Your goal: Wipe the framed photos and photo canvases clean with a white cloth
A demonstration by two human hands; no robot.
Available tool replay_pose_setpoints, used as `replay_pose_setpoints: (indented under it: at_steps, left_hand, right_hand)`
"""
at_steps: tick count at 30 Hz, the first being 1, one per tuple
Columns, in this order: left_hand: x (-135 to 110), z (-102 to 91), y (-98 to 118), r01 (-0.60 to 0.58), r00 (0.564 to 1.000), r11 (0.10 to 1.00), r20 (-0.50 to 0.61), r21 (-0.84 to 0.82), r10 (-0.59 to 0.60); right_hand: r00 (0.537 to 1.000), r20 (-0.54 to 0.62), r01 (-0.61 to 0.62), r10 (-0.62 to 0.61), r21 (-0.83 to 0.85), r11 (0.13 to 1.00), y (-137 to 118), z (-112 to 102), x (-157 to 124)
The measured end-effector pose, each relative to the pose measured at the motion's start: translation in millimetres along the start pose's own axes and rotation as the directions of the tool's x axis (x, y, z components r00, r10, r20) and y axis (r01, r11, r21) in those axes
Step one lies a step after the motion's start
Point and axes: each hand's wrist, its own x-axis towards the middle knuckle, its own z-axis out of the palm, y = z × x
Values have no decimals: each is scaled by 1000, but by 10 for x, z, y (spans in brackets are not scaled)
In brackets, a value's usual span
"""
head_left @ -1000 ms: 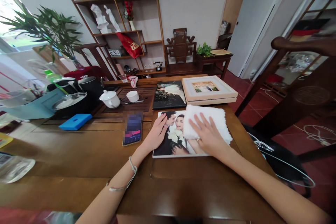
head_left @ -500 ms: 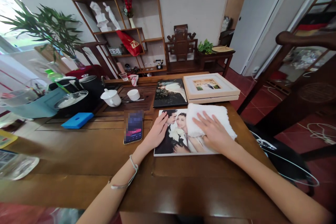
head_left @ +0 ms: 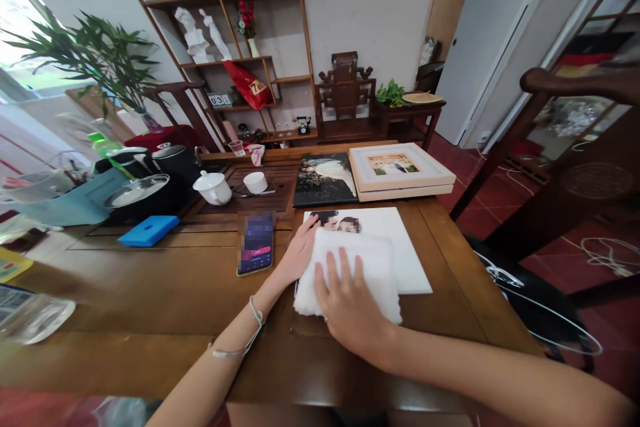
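Note:
A photo panel (head_left: pixel 407 253) showing a couple lies flat on the wooden table. Over its lower left part is a folded white towel (head_left: pixel 370 250), which hides much of the picture and overhangs its near edge. My right hand (head_left: pixel 353 303) presses on the towel with fingers spread, not gripping it. My left hand (head_left: pixel 299 252) rests open on the panel's left edge, its fingertips by the top left corner; the towel's edge meets this hand. A phone (head_left: pixel 256 247) with a lit screen lies left of my left hand.
Behind the panel are a dark photo panel (head_left: pixel 325 177) and stacked pale photo frames (head_left: pixel 403 172). Farther left stand a white lidded cup (head_left: pixel 213 188), a small white cup (head_left: pixel 255 181), a blue box (head_left: pixel 149 231) and a black kettle (head_left: pixel 175 163). A wooden chair (head_left: pixel 575 167) is at right.
My right hand has slid the towel left and toward me across the panel, uncovering its right side and covering the couple's lower part. My left hand has stayed in place.

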Motion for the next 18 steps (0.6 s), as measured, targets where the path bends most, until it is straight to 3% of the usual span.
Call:
replay_pose_setpoints:
  at_steps: [3, 7, 13, 18]
  left_hand:
    - [2, -4, -2, -9, 1000, 1000, -8, -1, 9]
    - [-7, 27, -25, -95, 995, 987, 12, 131, 95]
    - [-9, 73, -81, -162, 987, 955, 34, 249, 159]
    - [-12, 91, -107, -151, 988, 957, 29, 246, 149]
  right_hand:
    - [1000, 2, 8, -8, 20, 1000, -24, -7, 87]
    - [999, 39, 11, -14, 72, 997, 156, -3, -112]
    - [971, 140, -195, 193, -3, 981, 687, 52, -533]
    - [913, 220, -334, 344, -84, 939, 1021, 54, -359]
